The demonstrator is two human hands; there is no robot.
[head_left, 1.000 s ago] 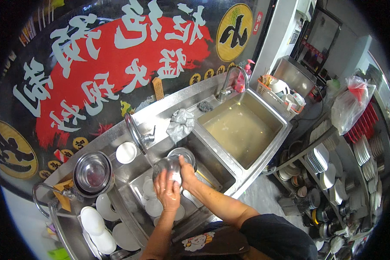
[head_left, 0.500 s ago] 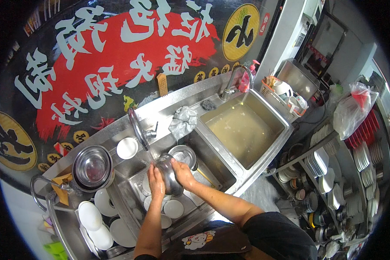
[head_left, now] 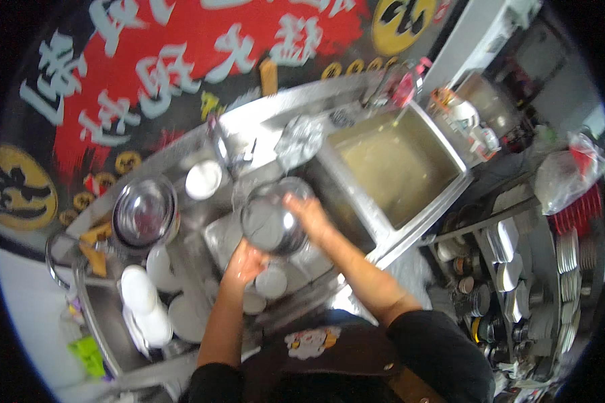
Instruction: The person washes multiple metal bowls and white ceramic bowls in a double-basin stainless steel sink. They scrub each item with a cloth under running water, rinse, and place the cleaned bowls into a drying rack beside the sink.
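A round stainless steel bowl is held between my two hands over the middle sink basin. My left hand grips its lower rim from the near side. Against its right side presses my right hand, thumb toward the upper edge. Motion blur hides whether the bowl's inside or base faces me. Just beyond it stands a curved tap. Below the hands a small white bowl lies in the basin among other dishes, partly covered by my left hand and the steel bowl.
Nested steel bowls and a white cup-like bowl sit to the left. White plates fill the left basin. A grey cloth lies on the ledge beside a basin of cloudy water. Shelves of plates stand right.
The steel bowl has been turned and brought nearer, away from the tap, showing a broad round face. My left hand has shifted beneath its near edge. The whole view has tilted downward.
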